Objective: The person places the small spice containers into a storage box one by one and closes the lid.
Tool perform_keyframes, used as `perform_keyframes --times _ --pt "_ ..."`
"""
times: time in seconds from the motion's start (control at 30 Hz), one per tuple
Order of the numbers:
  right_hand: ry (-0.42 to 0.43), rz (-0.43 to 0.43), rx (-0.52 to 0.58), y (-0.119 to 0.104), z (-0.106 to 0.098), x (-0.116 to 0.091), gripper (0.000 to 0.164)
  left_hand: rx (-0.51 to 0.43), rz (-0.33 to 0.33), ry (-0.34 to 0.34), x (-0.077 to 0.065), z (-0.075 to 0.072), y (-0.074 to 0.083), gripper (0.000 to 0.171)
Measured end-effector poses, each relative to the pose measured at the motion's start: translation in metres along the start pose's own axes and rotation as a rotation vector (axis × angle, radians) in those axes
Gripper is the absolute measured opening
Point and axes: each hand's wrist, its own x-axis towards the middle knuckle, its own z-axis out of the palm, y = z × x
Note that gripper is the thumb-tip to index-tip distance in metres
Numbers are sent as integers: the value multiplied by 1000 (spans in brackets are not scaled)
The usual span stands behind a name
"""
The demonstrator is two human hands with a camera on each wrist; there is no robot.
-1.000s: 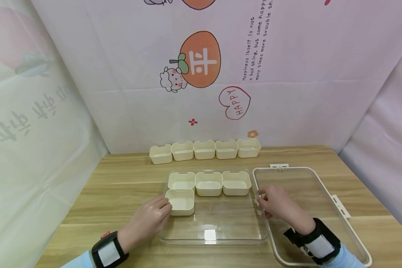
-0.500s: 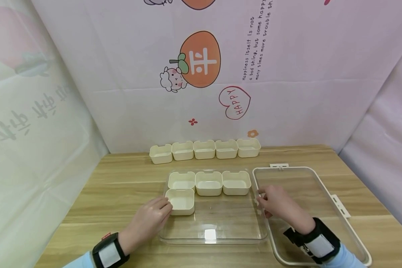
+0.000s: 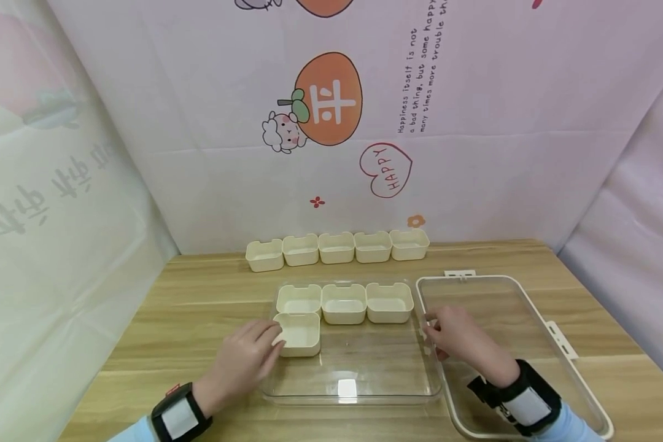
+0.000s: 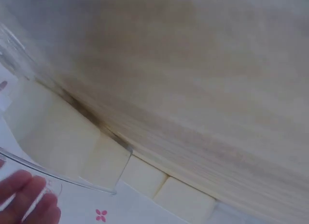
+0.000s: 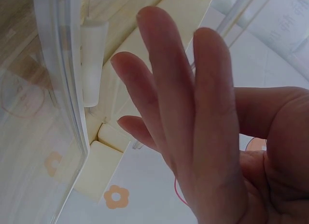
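In the head view, a shallow clear tray [image 3: 376, 368] holds several cream bins. Three stand along its back, the middle one a small bin [image 3: 344, 305]; a fourth bin [image 3: 299, 335] sits in front of the left one. My left hand [image 3: 245, 356] is at that fourth bin's left edge, thumb and fingers apart. The left wrist view shows its loose fingers [image 4: 29, 200] over the tray's clear rim. My right hand [image 3: 457, 339] has its fingertips at the tray's right rim. In the right wrist view its fingers [image 5: 166, 89] are nearly straight, holding nothing visible.
A clear lid [image 3: 508, 331] with a white edge and side clips lies right of the tray, under my right forearm. Behind the tray, several more cream bins [image 3: 337, 248] form a row near the printed cloth backdrop [image 3: 210, 184]. Everything rests on a wooden table [image 3: 199, 288].
My left hand's fingers have lifted and spread apart at the fourth bin's edge, where they were closer together before. The right hand and the bins stay in place.
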Motion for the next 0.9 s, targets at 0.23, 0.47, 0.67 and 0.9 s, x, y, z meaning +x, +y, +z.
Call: perform_keyframes --times 0.23,0.47,0.67,0.9 --pt "4 18 1 -1 1 0 33 11 -91 36 11 -2 -16 21" --pt "9 17 -1 1 1 0 33 34 -138 30 22 4 -39 23" --pt "11 11 -12 0 1 0 33 70 -171 30 32 8 -61 23" --pt "9 9 -9 1 1 0 32 95 -191 15 42 17 -81 23"
